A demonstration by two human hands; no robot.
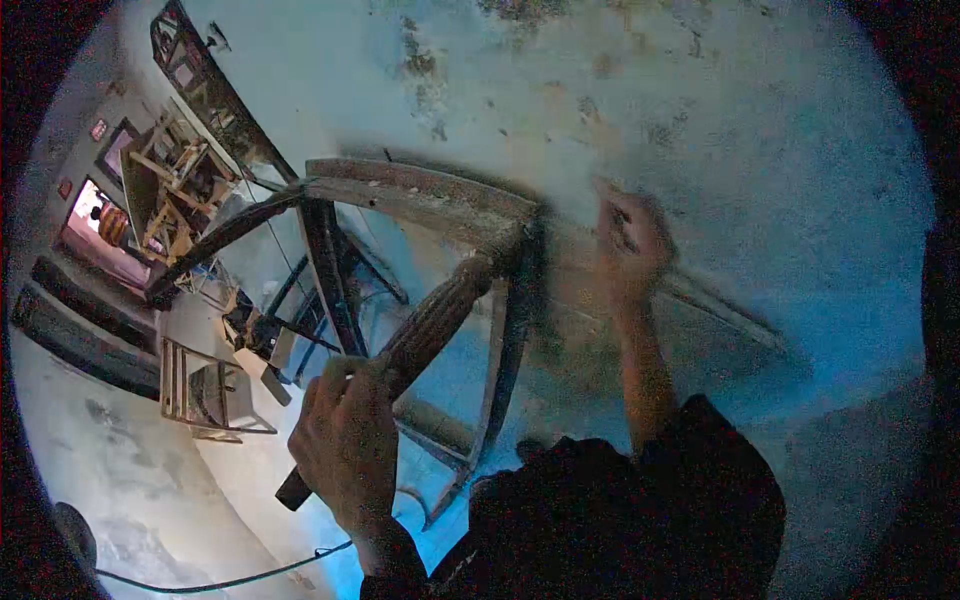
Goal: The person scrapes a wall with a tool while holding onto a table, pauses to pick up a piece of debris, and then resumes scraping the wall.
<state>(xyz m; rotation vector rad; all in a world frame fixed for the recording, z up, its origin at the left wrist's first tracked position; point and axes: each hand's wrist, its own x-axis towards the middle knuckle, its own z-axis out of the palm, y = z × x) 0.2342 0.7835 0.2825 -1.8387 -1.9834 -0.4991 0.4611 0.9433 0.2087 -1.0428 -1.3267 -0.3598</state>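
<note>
My left hand (345,425) is wrapped around a thick dark wooden bar (440,315) that slants up and away from me. The bar's upper end meets the corner of a dark wooden chair-like frame (420,190), and its narrower lower end (292,490) sticks out below my fist. To the right of that corner my right hand (635,245) is raised, apart from the frame. Its fingers are curled together and smeared by motion; what they hold, if anything, I cannot tell.
A stained pale wall (650,90) rises behind the frame. To the left are a slatted wooden piece (205,390), long dark padded shapes (90,330) and a stack of wooden frames (185,185). A person (110,222) is by the bright doorway. A cable (220,583) runs across the floor.
</note>
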